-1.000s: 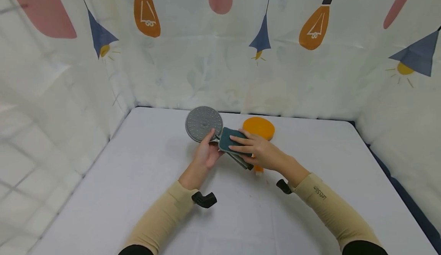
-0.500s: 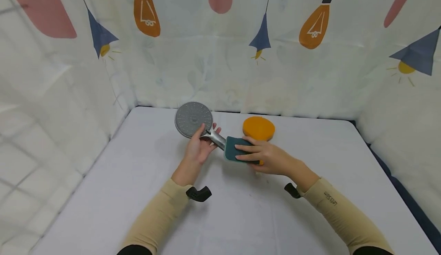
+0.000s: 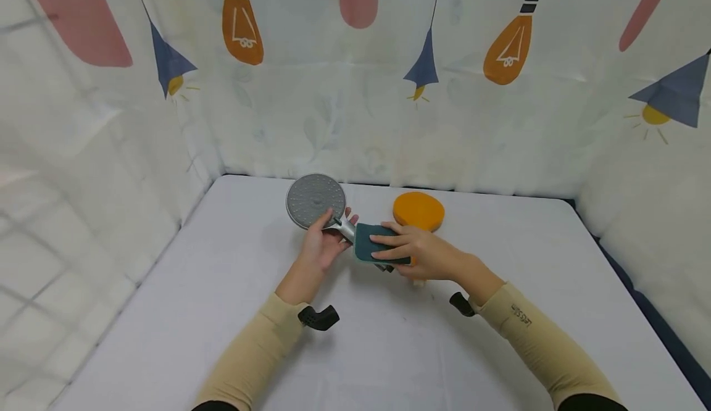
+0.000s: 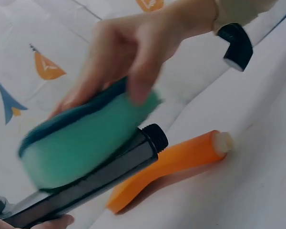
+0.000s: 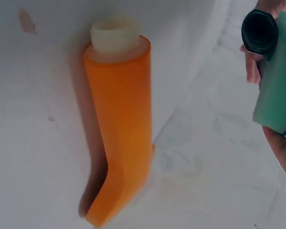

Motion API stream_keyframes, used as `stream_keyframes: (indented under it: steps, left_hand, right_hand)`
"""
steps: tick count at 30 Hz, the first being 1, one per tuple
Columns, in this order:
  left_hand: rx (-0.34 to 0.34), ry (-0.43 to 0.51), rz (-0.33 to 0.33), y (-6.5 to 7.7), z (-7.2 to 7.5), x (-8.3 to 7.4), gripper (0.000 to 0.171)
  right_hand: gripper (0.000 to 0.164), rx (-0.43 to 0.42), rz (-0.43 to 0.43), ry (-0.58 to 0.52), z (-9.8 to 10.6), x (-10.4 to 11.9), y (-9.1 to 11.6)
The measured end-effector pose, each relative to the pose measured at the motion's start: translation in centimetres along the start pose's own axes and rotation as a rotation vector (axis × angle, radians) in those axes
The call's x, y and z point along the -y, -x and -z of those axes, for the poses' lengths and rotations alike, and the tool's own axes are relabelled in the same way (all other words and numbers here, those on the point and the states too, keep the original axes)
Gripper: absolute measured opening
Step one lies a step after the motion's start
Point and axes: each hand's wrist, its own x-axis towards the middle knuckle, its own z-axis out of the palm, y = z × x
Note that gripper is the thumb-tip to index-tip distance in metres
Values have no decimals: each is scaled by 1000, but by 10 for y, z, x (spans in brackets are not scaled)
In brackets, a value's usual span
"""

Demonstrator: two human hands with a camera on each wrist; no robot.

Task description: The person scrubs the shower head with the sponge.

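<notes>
A silver-grey shower head (image 3: 315, 201) is held up over the table by my left hand (image 3: 321, 245), thumb and fingers gripping its neck. Its handle (image 4: 109, 179) slopes down to the right and ends in a dark threaded tip. My right hand (image 3: 424, 252) holds a green sponge (image 4: 86, 148) with a dark teal top, fingers spread over that top and thumb at its side. The sponge's pale green face lies along the handle and covers part of it in the head view. Just beyond my right hand, an orange shower head (image 3: 418, 210) rests on the table.
The orange shower head's handle (image 5: 119, 109), with a cream threaded end, lies beneath the sponge and right hand. A white-covered table (image 3: 378, 349) spreads below both arms. Patterned fabric walls (image 3: 344, 115) stand at the back and sides.
The grey shower head first shifted left and up, then slightly back down. The sponge slid down the handle toward the right, then back up it toward the left. Both hands kept their hold.
</notes>
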Motion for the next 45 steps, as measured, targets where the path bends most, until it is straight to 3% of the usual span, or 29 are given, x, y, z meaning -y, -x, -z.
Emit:
stream_keyframes:
  steps: [5,11,13,17,20,28,32,36,41,45]
  left_hand:
    - [-1,30,5,-2,4,-1,55]
    - [13,-48,90,0,-2,15,55]
    - [15,-54,88,1,-2,18,54]
    - [-1,-9,53,0,1,13,52]
    - [17,20,46,-1,3,8,54]
    - [81,-10,186,2,-5,14,55]
    - [64,-10,151,4,-1,11,58]
    - [66,0,121,4,0,7,57]
    - [98,-51,163,3,-1,12,56]
    - [74,-54,150,4,-1,15,56]
  right_hand:
    - [44,50,-39,-44,11,5,1]
    - [51,10,-183,-61,8,2,-13]
    - [51,14,-170,-48,5,4,-13]
    - [47,61,-38,-7,3,11,-3]
    - [45,79,4,-3,5,15,3]
    - [47,39,-54,-10,8,11,-6]
    - [47,59,-92,-85,7,13,0]
    - [47,72,-57,-104,11,17,1]
    - [46,-36,-69,-31,12,17,-7]
    - [45,-52,-25,27,7,21,-3]
